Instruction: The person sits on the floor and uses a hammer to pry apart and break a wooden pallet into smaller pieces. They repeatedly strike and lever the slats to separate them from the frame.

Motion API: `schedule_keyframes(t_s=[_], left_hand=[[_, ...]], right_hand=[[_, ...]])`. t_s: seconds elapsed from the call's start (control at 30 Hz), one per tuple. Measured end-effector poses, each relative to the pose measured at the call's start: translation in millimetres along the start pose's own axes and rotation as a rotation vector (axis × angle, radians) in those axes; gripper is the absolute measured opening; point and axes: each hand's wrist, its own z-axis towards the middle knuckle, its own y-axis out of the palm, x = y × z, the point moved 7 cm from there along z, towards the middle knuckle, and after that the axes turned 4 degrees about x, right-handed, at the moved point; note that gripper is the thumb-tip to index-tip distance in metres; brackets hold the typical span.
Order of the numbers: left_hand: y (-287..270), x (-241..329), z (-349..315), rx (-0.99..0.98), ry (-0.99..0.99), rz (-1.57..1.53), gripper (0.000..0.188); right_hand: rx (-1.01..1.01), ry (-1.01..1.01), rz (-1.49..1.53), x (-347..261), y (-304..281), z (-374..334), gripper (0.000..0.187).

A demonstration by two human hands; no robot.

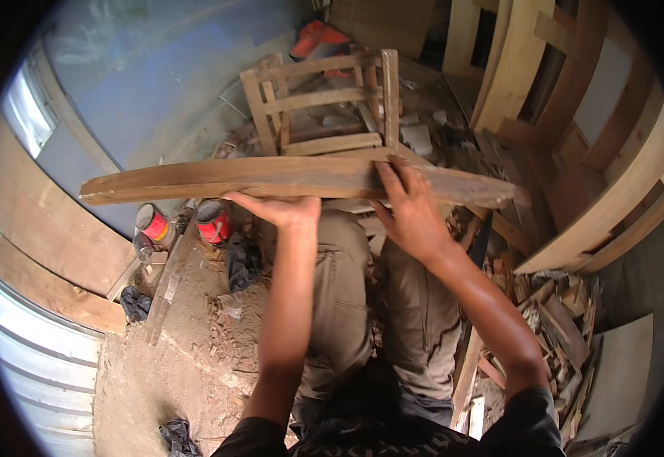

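Note:
A long, slightly curved wooden board (218,177) is held up crosswise over my knees, its surface brown and worn. My left hand (282,209) bears it from below, palm up near its middle, with the thumb stretched left along the lower edge. The other fingers of that hand are hidden behind the wood. My right hand (407,198) has its fingers laid over the board's near face, right of the middle, with the thumb by the lower edge. The board's right end looks smeared by motion.
Beyond the board stands a wooden frame (324,99). Two red cans (212,222) sit on the left near a black plastic bag (242,263). Wood scraps (564,327) pile up at the right, below leaning timber frames (614,206). Metal sheeting (39,373) edges the left.

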Motion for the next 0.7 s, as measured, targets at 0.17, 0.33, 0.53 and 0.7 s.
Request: schedule_keyframes(t_s=[0.17,0.33,0.53,0.7], left_hand=[[-25.6,6.9,9.4,-0.004,-0.034,0.004,0.116],[-21.8,-14.6,10.1,-0.067,0.015,-0.034,0.115],[5.9,-37.4,-23.8,-0.008,-0.099,-0.073,0.118],[11.1,-63.4,-36.7,-0.112,-0.367,0.317,0.116]], right_hand=[[0.144,0.199,0.454,6.6,4.2,-32.9,0.029],[0.496,1.052,1.278,101.6,34.4,-106.2,0.03],[0.491,1.289,1.777,69.2,67.0,-60.3,0.085],[0.6,1.232,1.893,106.0,79.4,-18.0,0.077]])
